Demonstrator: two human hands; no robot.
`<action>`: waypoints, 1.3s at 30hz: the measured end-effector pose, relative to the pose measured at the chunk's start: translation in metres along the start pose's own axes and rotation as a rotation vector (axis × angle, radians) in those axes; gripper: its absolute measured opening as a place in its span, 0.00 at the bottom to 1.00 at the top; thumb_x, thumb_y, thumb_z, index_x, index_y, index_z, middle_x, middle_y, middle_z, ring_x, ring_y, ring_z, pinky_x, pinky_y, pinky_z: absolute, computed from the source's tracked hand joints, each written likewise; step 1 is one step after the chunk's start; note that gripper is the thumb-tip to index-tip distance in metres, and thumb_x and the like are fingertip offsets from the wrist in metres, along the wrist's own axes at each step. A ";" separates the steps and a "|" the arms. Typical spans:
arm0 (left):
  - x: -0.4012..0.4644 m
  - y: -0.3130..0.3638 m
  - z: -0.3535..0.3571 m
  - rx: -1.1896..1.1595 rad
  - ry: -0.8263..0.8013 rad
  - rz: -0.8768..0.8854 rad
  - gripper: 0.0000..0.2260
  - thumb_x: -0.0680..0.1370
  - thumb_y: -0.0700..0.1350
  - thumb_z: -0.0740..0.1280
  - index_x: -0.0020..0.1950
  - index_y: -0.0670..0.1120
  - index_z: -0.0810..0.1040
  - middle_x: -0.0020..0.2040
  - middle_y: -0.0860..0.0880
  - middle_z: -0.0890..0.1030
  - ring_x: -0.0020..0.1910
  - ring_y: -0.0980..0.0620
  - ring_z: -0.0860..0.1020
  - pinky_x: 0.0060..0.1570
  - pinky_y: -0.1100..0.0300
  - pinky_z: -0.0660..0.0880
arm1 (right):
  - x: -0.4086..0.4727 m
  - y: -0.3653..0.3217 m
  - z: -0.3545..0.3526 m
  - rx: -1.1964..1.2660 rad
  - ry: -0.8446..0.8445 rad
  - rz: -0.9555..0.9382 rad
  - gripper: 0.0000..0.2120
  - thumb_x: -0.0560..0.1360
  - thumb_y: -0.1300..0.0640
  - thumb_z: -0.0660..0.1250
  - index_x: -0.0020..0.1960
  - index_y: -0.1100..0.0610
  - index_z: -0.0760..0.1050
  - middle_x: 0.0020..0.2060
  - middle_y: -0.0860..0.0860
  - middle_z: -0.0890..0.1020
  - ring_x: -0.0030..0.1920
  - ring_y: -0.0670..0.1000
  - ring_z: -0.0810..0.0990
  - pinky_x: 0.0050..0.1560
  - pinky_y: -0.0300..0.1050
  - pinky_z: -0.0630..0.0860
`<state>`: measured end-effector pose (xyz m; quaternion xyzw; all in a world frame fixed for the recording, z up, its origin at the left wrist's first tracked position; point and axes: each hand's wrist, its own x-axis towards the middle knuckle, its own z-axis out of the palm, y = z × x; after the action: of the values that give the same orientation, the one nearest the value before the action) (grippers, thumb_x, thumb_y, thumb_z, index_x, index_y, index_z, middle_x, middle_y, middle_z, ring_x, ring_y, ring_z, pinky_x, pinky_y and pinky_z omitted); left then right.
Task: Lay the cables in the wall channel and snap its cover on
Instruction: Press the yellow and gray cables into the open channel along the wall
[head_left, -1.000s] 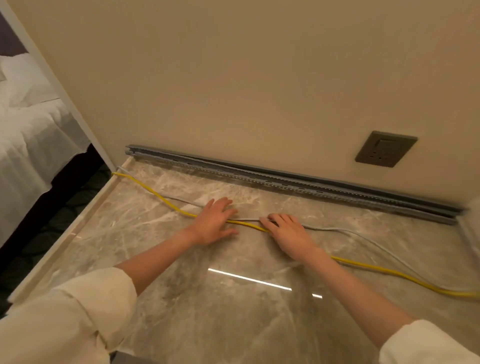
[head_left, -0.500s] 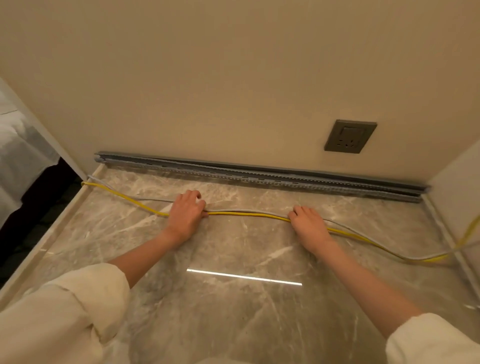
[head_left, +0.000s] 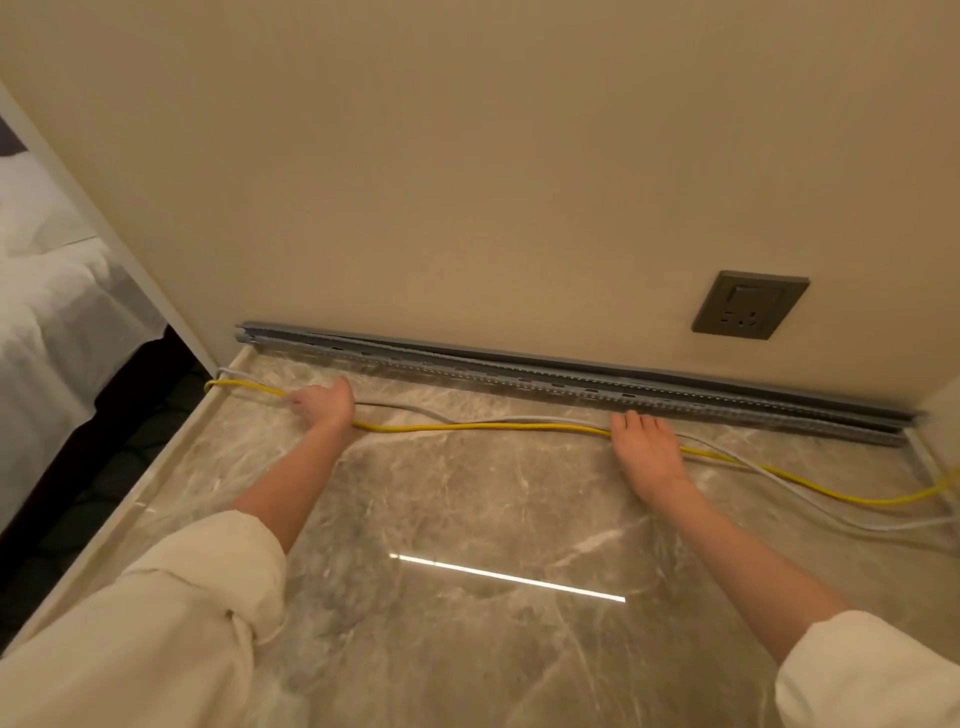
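A long grey slotted channel (head_left: 571, 382) runs along the foot of the beige wall, with no cable in it. A yellow cable (head_left: 493, 427) and a thinner grey cable (head_left: 415, 410) lie loose on the marble surface (head_left: 467, 519) just in front of it. My left hand (head_left: 324, 405), blurred by motion, rests on both cables near their left end with fingers stretched leftward. My right hand (head_left: 649, 452) lies flat on the cables further right, fingertips close to the channel. Past it, both cables curve away to the right edge.
A dark wall socket (head_left: 748, 306) sits above the channel's right part. A side wall (head_left: 943, 410) closes the right corner. The marble surface ends in a raised lip (head_left: 171, 452) on the left, with a white-covered bed (head_left: 52, 312) beyond it.
My left hand has slid left along the cables toward the surface's left edge. My hands are further apart, and the stretch of cable between them lies straighter and nearer the channel.
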<state>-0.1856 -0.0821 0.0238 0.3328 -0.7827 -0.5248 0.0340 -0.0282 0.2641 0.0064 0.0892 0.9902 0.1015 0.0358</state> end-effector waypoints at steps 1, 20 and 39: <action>0.008 0.008 -0.001 -0.091 0.013 -0.083 0.34 0.74 0.43 0.67 0.71 0.30 0.52 0.70 0.35 0.65 0.68 0.39 0.67 0.66 0.49 0.67 | 0.001 0.000 0.000 -0.003 0.000 0.003 0.15 0.74 0.67 0.60 0.60 0.59 0.66 0.55 0.56 0.76 0.55 0.56 0.76 0.57 0.48 0.70; 0.012 0.005 0.020 0.355 0.222 0.037 0.28 0.75 0.46 0.63 0.71 0.36 0.59 0.71 0.33 0.61 0.69 0.35 0.61 0.68 0.43 0.60 | -0.011 0.024 0.016 -0.036 0.021 -0.051 0.17 0.75 0.65 0.60 0.63 0.59 0.68 0.57 0.56 0.75 0.59 0.56 0.73 0.60 0.47 0.69; -0.192 -0.010 0.156 0.797 -0.837 1.642 0.18 0.77 0.42 0.61 0.67 0.44 0.69 0.66 0.44 0.73 0.59 0.43 0.75 0.52 0.51 0.74 | -0.084 0.160 0.027 -0.011 -0.107 0.183 0.13 0.74 0.61 0.60 0.58 0.58 0.70 0.56 0.57 0.71 0.60 0.58 0.69 0.59 0.49 0.67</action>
<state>-0.0950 0.1470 0.0023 -0.5343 -0.8377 -0.1132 -0.0065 0.0842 0.4075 0.0177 0.1844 0.9740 0.1047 0.0794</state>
